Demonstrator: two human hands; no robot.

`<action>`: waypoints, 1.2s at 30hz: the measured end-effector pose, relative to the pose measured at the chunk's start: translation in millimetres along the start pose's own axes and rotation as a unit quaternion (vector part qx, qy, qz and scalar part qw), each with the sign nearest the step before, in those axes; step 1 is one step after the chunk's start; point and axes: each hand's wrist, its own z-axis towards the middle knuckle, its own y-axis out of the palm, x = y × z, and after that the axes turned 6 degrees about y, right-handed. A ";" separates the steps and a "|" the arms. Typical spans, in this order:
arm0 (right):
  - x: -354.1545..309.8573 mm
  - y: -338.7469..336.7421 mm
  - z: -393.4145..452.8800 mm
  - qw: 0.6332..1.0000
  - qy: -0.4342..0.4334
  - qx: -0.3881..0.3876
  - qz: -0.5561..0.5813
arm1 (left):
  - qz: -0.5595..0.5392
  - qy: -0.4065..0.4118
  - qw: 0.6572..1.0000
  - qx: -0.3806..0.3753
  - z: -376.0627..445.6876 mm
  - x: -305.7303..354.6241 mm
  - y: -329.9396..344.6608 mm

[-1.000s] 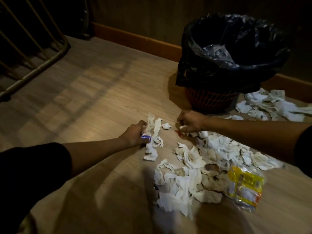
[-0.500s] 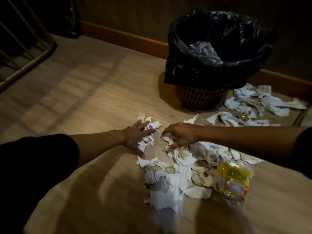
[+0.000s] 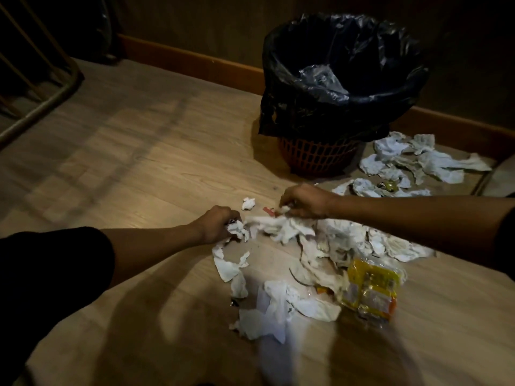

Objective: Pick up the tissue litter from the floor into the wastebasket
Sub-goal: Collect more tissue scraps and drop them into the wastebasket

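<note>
Crumpled white tissues (image 3: pixel 328 246) lie in a loose heap on the wooden floor in front of me. My left hand (image 3: pixel 216 224) is closed on a wad of tissue (image 3: pixel 237 229) at the heap's left edge. My right hand (image 3: pixel 303 200) pinches tissue at the heap's far edge, just in front of the wastebasket. The wastebasket (image 3: pixel 317 156) is an orange mesh bin lined with a black bag (image 3: pixel 342 76), standing beyond the hands near the wall. One small tissue ball (image 3: pixel 248 203) lies apart between the hands.
A second patch of tissues (image 3: pixel 418 162) lies right of the bin by the skirting board. A yellow plastic wrapper (image 3: pixel 370 291) rests on the heap's near right side. A metal railing (image 3: pixel 41 79) stands at far left. Bare floorboards (image 3: pixel 125 162) stretch left of the heap.
Both hands went from spread over the tissues to closed on them, drawing the far tissues together. A gap has opened in the heap below my left hand.
</note>
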 end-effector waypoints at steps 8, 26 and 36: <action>36.7 10.8 -17.6 0.990 0.094 -0.085 -0.065 | -0.030 0.044 0.997 -0.052 -14.2 64.3 24.6; 18.6 -4.1 -48.9 0.994 0.014 -0.058 -0.090 | 0.204 0.331 0.889 -0.241 -38.2 118.5 66.7; 7.3 -13.9 -69.8 0.991 -0.014 -0.053 -0.119 | 0.089 0.081 0.993 0.000 -46.7 64.2 11.1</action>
